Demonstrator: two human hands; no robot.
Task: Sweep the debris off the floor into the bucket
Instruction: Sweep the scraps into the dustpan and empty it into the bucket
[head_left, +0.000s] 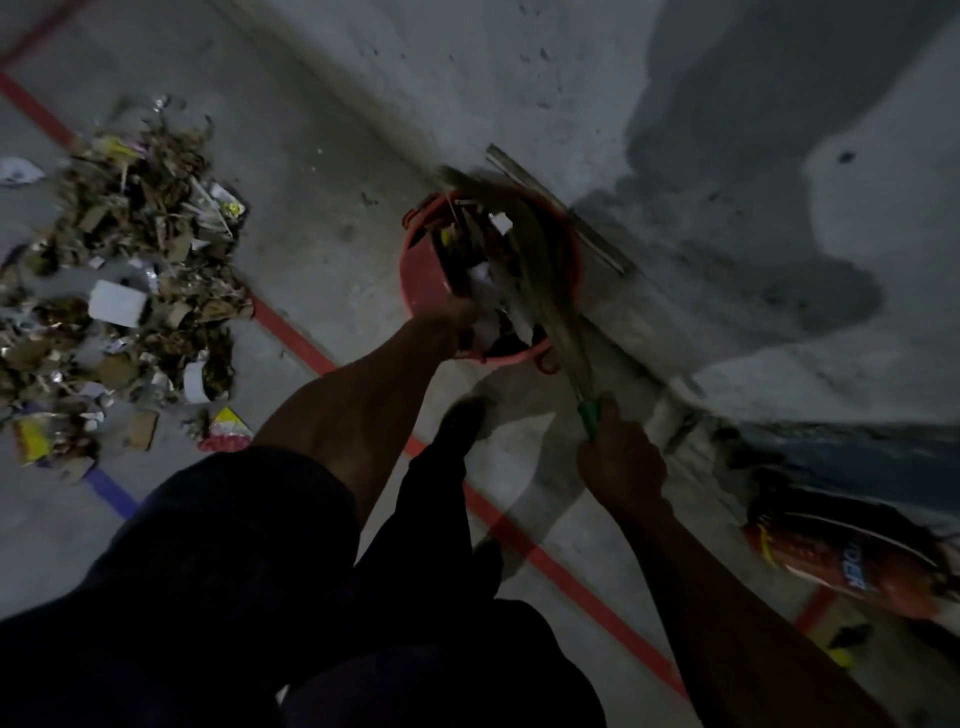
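Note:
A red bucket (421, 270) stands on the concrete floor by the wall, with paper and cardboard scraps inside. My left hand (451, 321) reaches over its near rim and grips a handful of scraps. My right hand (621, 462) grips the green handle of a straw broom (535, 270), whose bristles lie across the bucket's mouth. A large pile of debris (130, 270), made of cardboard, wrappers and paper, lies on the floor to the left.
A concrete wall (571, 78) rises behind the bucket, with a metal strip (561, 208) along its base. A red fire extinguisher (852, 566) lies at the right. Red floor lines (550, 566) run diagonally. My dark-trousered legs and shoe (462, 415) are below the bucket.

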